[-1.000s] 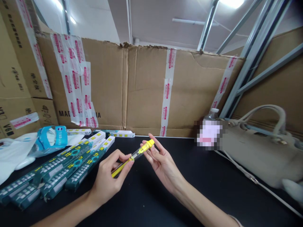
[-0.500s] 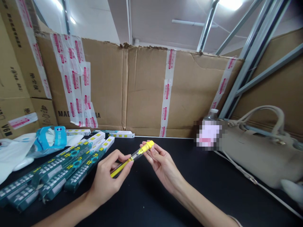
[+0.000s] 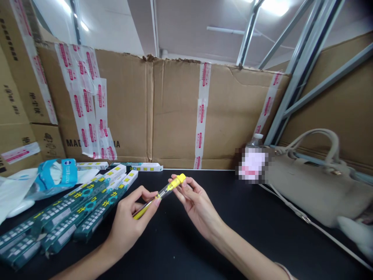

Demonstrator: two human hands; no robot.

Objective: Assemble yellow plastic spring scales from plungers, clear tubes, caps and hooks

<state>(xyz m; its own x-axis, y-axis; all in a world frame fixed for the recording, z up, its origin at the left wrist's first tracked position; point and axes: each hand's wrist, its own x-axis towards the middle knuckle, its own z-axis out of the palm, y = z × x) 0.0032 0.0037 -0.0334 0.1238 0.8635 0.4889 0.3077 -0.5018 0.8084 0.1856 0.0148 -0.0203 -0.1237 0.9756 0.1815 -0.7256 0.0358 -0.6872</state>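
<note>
A slim pen-like tool [image 3: 163, 196] with a transparent middle section and yellow ends runs diagonally between my hands. My left hand [image 3: 131, 219] grips its lower yellow end between thumb and fingers. My right hand [image 3: 196, 206] pinches the upper part just below the yellow cap [image 3: 178, 179]. Several long dark green boxes [image 3: 84, 206] with yellow lettering lie on the table just left of my left hand, without touching it.
A black table [image 3: 262, 245] lies beneath my hands. A cardboard wall [image 3: 175, 116] with pink-printed tape and a metal frame [image 3: 303, 66] stand behind it. A beige handbag [image 3: 316, 186] and a bottle [image 3: 255, 140] sit at right; a blue packet [image 3: 56, 177] and a white bag [image 3: 14, 194] sit at left.
The whole scene has shifted slightly left in the view. Both hands keep hold of the pen-like tool in nearly the same pose.
</note>
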